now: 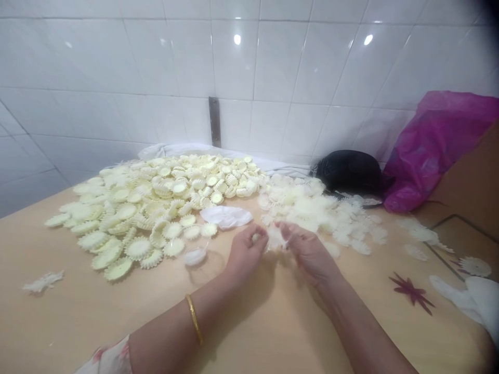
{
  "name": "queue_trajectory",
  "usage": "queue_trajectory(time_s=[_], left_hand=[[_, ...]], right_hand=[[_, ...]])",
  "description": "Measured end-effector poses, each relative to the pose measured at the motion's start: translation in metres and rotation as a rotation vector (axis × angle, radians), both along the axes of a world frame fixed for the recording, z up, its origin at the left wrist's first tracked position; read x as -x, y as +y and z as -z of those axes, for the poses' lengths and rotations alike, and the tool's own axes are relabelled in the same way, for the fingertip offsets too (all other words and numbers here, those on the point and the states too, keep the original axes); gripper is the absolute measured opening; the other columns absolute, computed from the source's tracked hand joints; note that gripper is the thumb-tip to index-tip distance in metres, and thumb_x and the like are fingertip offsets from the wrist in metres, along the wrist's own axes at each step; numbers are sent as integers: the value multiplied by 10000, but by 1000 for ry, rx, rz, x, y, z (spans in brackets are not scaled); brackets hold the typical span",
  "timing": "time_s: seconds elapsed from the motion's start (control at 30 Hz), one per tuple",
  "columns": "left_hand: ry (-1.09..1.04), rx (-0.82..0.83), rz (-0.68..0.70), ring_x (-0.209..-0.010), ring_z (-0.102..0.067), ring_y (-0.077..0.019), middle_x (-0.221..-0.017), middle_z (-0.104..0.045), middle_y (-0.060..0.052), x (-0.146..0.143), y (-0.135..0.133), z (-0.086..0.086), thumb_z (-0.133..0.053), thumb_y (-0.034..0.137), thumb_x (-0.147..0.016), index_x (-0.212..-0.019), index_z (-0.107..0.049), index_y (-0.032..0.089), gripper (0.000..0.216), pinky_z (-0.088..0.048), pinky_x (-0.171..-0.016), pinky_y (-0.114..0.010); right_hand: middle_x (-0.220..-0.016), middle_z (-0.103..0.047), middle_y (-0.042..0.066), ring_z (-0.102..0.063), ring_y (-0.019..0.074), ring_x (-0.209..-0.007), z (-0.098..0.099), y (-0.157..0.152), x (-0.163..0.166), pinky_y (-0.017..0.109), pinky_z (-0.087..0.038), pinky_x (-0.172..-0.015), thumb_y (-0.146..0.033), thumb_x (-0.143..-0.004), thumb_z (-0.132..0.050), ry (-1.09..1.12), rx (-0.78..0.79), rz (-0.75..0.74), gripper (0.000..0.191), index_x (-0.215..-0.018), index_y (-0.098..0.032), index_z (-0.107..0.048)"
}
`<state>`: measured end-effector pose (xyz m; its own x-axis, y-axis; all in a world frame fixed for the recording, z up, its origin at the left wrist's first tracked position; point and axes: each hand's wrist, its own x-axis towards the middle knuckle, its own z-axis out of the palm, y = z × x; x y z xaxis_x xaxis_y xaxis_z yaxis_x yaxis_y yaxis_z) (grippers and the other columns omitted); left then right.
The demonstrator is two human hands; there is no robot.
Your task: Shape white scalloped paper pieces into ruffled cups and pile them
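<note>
1. Your left hand (246, 254) is clenched, curled around a small pale piece (255, 237) pinched against the thumb. The piece is too small to make out in detail.
2. Your right hand (307, 254) is also grasping, closed on a frilly white tuft (276, 240) that sits between your two hands, just above the table (50, 332).
3. A gold bangle (194, 319) circles your left wrist, and a printed sleeve (109, 358) shows at the bottom edge of the view.
4. Just beyond your left hand lie a small white cupped piece (195, 256) and a crumpled white sheet (225, 216), both on the table.
5. To your left spreads a large heap of cream scalloped discs (156, 208), many of them cupped and overlapping.
6. Directly beyond your right hand lies a looser heap of flat, feathery cream cut-outs (307, 208).
7. Farther out on the table, a stray frilly cut-out (42, 281) rests alone on the left. On the right are a dark red star-shaped piece (411, 292), a white frilled disc (474, 266) and a white cloth (471, 296).
8. Against the white tiled wall (273, 57) sit a black bag (349, 171) and a magenta plastic bag (436, 150). A metal strip (214, 122) runs up the tiles.
</note>
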<state>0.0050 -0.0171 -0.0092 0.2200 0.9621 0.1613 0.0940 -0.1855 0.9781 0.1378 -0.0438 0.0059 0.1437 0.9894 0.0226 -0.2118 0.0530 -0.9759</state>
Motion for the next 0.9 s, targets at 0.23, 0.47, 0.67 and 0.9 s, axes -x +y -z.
queue_trajectory(time_s=[0.23,0.47,0.67,0.9], left_hand=[[-115,89,123,-499,-405,-80,-549,-459,30,-3,-5,-3,-574,311,-718,-671,-541,158,164,-329,-513,-225],[-340,502,227,-453,-482,-72,-603,-522,15,-3,-2,-3,-633,491,-653,-738,-533,166,351,-323,-444,-196],[-360,535,236,-419,-448,-69,-499,-498,37,-1,-1,-3,-710,349,-596,-674,-473,176,304,-305,-434,-190],[-325,465,74,-404,-411,-67,-466,-482,42,1,2,-5,-677,311,-609,-626,-421,178,289,-263,-432,-191]], right_hand=[[-489,-332,-63,-297,73,-477,4,-1,3,213,-240,-456,-479,-662,-648,-189,-35,11,397,-510,-172,-449],[-483,-337,-55,-311,85,-479,4,0,0,218,-250,-461,-531,-672,-603,-378,-98,87,437,-497,-186,-398],[-491,-416,-29,-393,122,-512,4,0,4,236,-317,-479,-611,-675,-547,-395,-86,-11,445,-539,-197,-454],[-546,-415,-22,-386,128,-532,3,4,-14,260,-315,-516,-524,-762,-479,-626,-63,347,398,-540,-205,-396]])
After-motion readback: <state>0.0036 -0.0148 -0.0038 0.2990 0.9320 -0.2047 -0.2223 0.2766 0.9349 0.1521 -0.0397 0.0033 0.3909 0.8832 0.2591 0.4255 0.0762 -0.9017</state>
